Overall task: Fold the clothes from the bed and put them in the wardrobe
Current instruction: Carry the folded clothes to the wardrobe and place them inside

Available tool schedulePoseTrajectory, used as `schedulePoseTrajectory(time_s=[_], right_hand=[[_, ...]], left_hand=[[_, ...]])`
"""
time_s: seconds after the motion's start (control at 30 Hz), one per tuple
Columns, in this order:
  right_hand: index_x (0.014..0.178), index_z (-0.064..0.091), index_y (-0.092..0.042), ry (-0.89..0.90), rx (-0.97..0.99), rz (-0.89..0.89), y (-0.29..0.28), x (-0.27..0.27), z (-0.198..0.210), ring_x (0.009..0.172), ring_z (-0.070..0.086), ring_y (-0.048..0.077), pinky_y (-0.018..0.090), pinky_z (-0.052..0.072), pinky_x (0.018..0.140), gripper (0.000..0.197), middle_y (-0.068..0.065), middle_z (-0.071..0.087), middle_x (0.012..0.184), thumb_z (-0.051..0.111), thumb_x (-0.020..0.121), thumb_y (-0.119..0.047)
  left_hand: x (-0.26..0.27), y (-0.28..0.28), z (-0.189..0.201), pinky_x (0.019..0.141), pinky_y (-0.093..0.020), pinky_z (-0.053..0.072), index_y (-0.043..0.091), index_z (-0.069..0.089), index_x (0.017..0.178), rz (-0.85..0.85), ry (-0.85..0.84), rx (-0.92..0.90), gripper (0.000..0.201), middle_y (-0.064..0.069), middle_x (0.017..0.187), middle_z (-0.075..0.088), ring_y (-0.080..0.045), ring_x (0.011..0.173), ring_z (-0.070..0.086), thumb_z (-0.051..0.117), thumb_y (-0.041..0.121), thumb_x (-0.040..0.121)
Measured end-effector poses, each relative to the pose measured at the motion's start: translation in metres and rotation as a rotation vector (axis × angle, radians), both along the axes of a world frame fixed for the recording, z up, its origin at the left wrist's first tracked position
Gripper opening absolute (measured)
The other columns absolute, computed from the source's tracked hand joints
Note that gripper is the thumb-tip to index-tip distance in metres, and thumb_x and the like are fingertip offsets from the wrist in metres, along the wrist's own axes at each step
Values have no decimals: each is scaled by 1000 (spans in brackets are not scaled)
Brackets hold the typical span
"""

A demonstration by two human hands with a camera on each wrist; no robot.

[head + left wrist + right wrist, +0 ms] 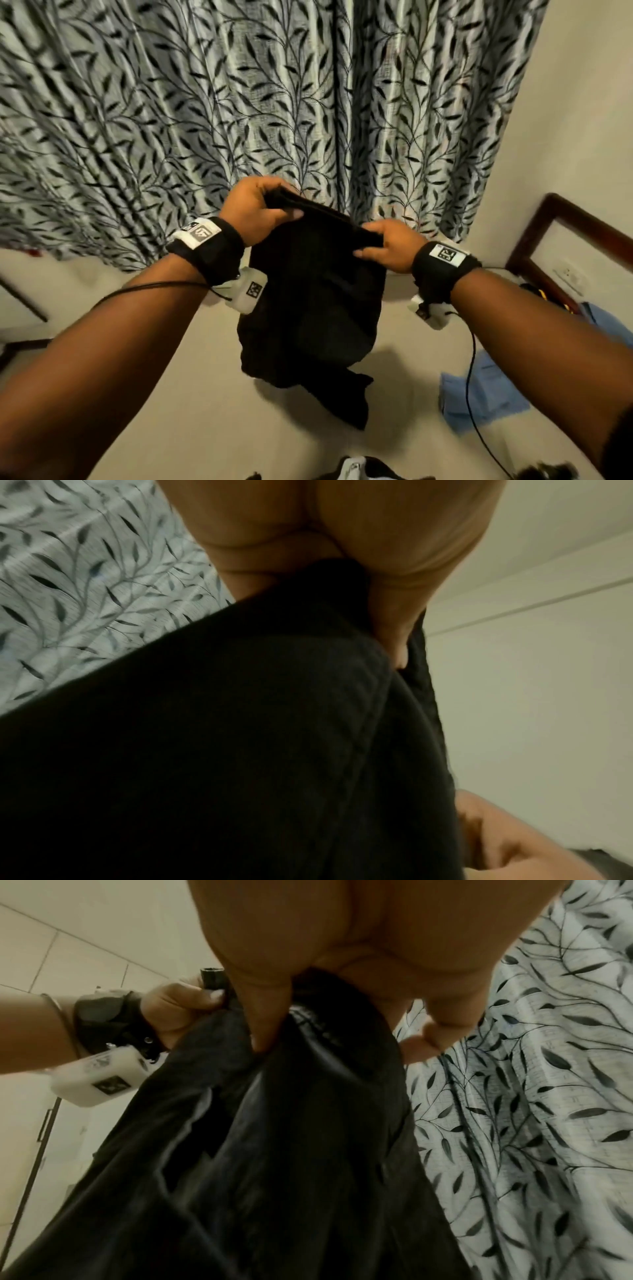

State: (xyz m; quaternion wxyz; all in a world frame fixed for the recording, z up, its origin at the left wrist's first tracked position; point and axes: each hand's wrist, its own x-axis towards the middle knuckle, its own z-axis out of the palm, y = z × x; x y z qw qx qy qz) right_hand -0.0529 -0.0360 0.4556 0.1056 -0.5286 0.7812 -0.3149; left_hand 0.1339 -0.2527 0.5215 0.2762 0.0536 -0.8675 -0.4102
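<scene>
A black garment [308, 301] hangs in the air above the bed [191, 394], its lower end trailing onto the sheet. My left hand [255, 209] grips its top edge at the left corner, thumb over the cloth. My right hand [385, 245] pinches the same edge at the right corner. The left wrist view is mostly filled by the black garment [240, 737], with my left hand [342, 561] curled round a fold of it. In the right wrist view my right hand [359, 969] holds the black garment [291, 1150], and my left hand [178, 1010] grips its other corner.
A blue garment [486, 394] lies on the bed at the right. A leaf-patterned curtain [239, 102] hangs behind the bed. A dark wooden headboard [565, 233] stands at the right by a wall socket [570, 275]. Cables run from both wrist cameras.
</scene>
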Motion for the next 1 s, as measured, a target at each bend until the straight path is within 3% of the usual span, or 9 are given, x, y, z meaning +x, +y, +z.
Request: schedulePoseTrajectory(time_s=[0.13, 0.2, 0.3, 0.43, 0.5, 0.6, 0.77, 0.87, 1.0], right_hand=[[112, 67, -31, 352, -61, -366, -22, -6, 36, 102, 59, 21, 36, 51, 89, 30, -3, 58, 106, 73, 82, -32], [114, 64, -29, 182, -222, -451, -33, 12, 50, 88, 62, 15, 29, 52, 78, 37, -1, 62, 98, 76, 80, -39], [119, 61, -29, -379, -264, -22, -45, 62, 55, 69, 64, 6, 25, 53, 61, 45, -2, 67, 86, 81, 82, -42], [120, 64, -19, -234, -261, 130, -42, 69, 43, 100, 69, 5, 26, 54, 92, 56, -6, 73, 109, 91, 72, -21], [113, 69, -16, -191, -269, 170, -36, 55, 50, 98, 68, 1, 23, 52, 92, 42, -5, 73, 107, 79, 78, 4], [93, 69, -18, -236, -394, 280, -21, 42, 75, 96, 66, 7, 22, 49, 88, 40, -5, 69, 97, 61, 70, 15], [86, 73, -26, -388, -554, 475, 27, 11, 144, 90, 61, 14, 25, 49, 83, 52, -5, 67, 90, 57, 61, 17], [91, 74, -26, -392, -539, 556, 52, -5, 171, 90, 63, 12, 23, 50, 84, 31, -6, 68, 94, 81, 70, -5], [90, 75, -26, -421, -509, 496, 77, -28, 184, 87, 66, 11, 23, 52, 82, 27, -7, 70, 91, 90, 67, -28]], left_hand=[[14, 17, -3, 77, -28, 56, 34, 67, 78, 43, 17, 26, 30, 17, 76, 69, -4, 76, 65, 86, 11, 77], [9, 25, -12, 79, -34, 55, 34, 64, 78, 136, 42, 37, 25, 14, 77, 67, -9, 76, 62, 83, 19, 76], [3, 38, -21, 74, -31, 53, 22, 64, 87, 94, 69, 306, 17, 6, 78, 67, -12, 74, 62, 74, 10, 80], [20, 37, -25, 75, -30, 54, 4, 61, 130, -472, -67, 939, 47, -10, 120, 68, -23, 87, 68, 46, 11, 85], [23, 24, -32, 92, -39, 54, 10, 62, 133, -447, -87, 792, 57, -10, 128, 67, -31, 106, 68, 46, 8, 78], [28, 7, -63, 93, -36, 56, 22, 65, 122, -95, 70, 331, 50, 4, 114, 75, -13, 109, 68, 55, 4, 77], [40, -18, -143, 119, -54, 30, 44, 23, 156, 140, -103, -282, 116, 10, 163, 27, -18, 150, 27, 82, 72, 60], [31, -10, -160, 121, -60, 19, 52, -2, 156, 215, -230, -337, 144, 11, 169, 1, -21, 156, 4, 80, 85, 43], [11, -7, -146, 124, -49, 11, 57, -3, 152, 223, -103, -203, 141, 9, 169, 3, -15, 156, 0, 84, 79, 43]])
